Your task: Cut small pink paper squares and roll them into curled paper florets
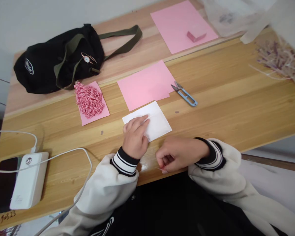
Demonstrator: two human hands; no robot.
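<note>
My left hand point(135, 136) lies on a white sheet of paper point(159, 123), its fingers stretched out across the surface. To the right, by the table's front edge, my right hand point(175, 154) is closed with the fingertips pinched together. A thin pale sliver seems to show at those fingertips, too small to name. Just beyond the white sheet is a larger pink sheet point(145, 85) with a notched corner. Blue thread snips point(185, 95) touch that corner. Left of it, a bunch of small pink beaded stems point(89, 100) rests on a pink card point(100, 106).
A black bag point(51, 62) with green straps lies at the back left, a watch point(86, 59) on it. A white power bank point(30, 180), cable and dark phone point(5, 183) sit front left. Back right are another pink sheet point(167, 26), a folded pink piece point(196, 35) and stems point(277, 59).
</note>
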